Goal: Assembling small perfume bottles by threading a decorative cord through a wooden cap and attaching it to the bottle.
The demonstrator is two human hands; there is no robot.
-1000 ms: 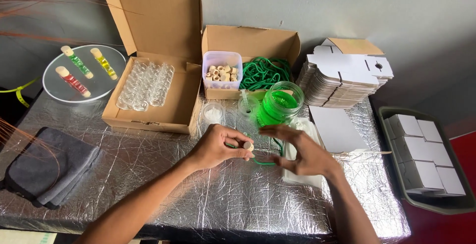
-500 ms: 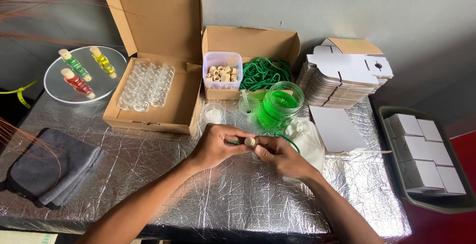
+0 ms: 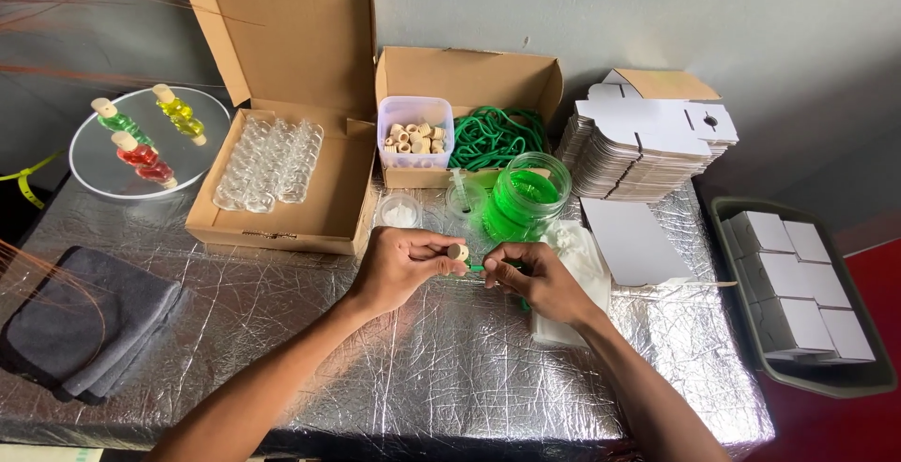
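table covering: silver, crinkled foil pattern. cardboard boxes: plain brown. cord: green. jar: clear, bright green liquid. cloth: dark grey. three small bottles: green, yellow, red. folded cartons: white. tray: grey-green. corks: pale tan.

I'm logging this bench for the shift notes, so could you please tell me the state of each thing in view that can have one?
Large cardboard box: lid open, clear vials inside.
Small cardboard box: open, holds green cord.
Cork tub: uncovered.
Jar of green liquid: lid off.
Coloured bottles: corked, lying on the mirror.
Grey cloth: folded.
Left hand: pinching a cork.
Right hand: closed on a small green item.
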